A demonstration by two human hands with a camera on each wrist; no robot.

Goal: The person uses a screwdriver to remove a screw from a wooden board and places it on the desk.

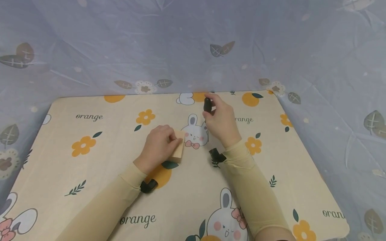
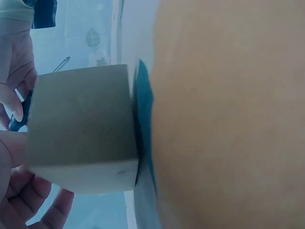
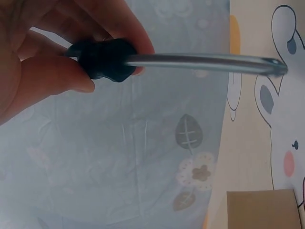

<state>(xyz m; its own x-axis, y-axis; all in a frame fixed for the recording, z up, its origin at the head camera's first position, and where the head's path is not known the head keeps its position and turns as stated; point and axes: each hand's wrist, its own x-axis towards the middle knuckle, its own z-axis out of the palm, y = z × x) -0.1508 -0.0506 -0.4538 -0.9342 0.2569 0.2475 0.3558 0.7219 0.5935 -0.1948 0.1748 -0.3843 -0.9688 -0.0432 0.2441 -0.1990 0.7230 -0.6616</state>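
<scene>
My left hand [image 1: 158, 144] grips a pale wooden block [image 1: 178, 150] that rests on the patterned cloth, thumb on the near side. In the left wrist view the block [image 2: 83, 119] fills the middle and hides part of the fingers. Up and to the right, my right hand [image 1: 221, 120] holds a screwdriver [image 1: 207, 104] by its black handle, pinched between thumb and fingers. Its metal shaft [image 3: 200, 63] points down toward the cloth in the right wrist view. The tip is apart from the block [image 3: 264, 210].
A cream cloth [image 1: 114, 134] with rabbits, oranges and flowers covers the table. Behind and at the sides hangs a grey-blue curtain [image 1: 181, 43] with leaf prints. Small black pieces sit at the left wrist [image 1: 148, 186] and right wrist [image 1: 216, 155].
</scene>
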